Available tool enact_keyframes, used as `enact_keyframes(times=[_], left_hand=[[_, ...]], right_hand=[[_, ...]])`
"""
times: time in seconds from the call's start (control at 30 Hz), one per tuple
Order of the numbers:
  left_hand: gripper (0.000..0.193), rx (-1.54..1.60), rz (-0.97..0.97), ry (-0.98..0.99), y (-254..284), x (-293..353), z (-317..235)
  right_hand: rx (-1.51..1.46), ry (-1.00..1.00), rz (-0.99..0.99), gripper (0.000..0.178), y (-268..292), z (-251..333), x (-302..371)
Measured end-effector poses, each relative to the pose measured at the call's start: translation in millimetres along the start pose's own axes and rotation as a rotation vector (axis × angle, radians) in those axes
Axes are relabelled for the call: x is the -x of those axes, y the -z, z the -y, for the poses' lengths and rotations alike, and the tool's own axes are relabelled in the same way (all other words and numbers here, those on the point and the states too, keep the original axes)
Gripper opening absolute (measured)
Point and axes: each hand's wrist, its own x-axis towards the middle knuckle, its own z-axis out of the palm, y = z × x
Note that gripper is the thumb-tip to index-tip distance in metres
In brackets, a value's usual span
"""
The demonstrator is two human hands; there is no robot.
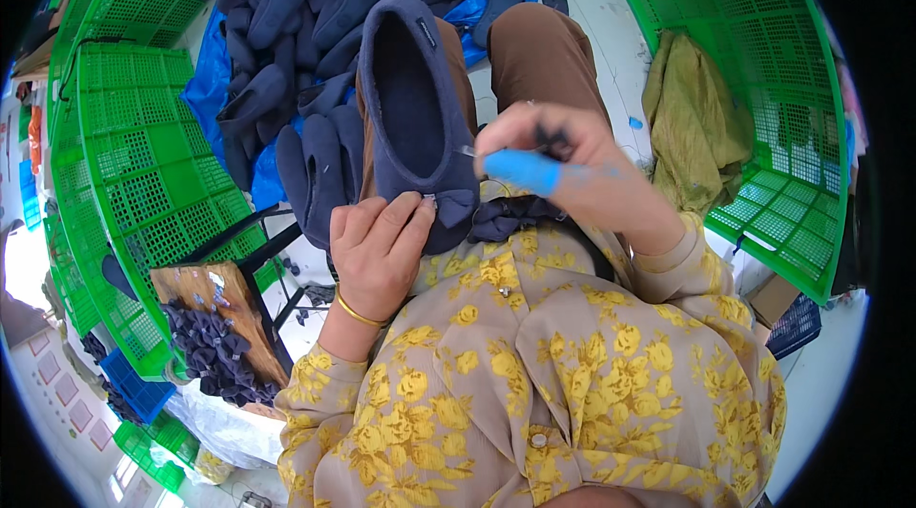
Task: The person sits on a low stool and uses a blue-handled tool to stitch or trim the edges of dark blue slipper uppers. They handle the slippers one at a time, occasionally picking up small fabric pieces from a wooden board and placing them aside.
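Observation:
A dark navy slipper (410, 98) lies across my lap, its opening facing up and its toe toward me. On the toe sits a small fabric bow (456, 210) of the same colour. My left hand (374, 243) is closed on the slipper's toe, fingertips pressing beside the bow at a small pale spot. To the right of the toe, my right hand (577, 165) is raised in a pinch, blurred by motion, with blue tape (521, 171) round a finger. A tiny shiny tip shows at its fingers; what it is I cannot make out. More dark bows (510, 217) lie bunched at my waist.
Beyond my knees, navy slippers (343, 21) are heaped on a blue sheet (205, 93). Green plastic crates (143, 126) stand at left, another green crate (773, 60) at right with an olive cloth (692, 122). A wooden board (243, 312) at lower left carries many bows (210, 346).

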Motion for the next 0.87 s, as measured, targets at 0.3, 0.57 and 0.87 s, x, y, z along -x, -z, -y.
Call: enact_keyframes(times=[0.3,0.57,0.87], left_hand=[[0.03,0.078,-0.031,0.053,-5.7,9.7,-0.6],[0.029,0.087,-0.034,0.054,-9.0,10.7,1.0],[0.024,0.108,-0.042,0.075,-11.8,10.8,0.5]], right_hand=[[0.754,0.083,0.187,0.037,-13.8,-24.9,8.3],[0.81,0.032,0.238,0.036,-15.4,-22.6,5.8],[0.918,0.01,0.255,0.022,-19.3,-35.1,-5.4]])
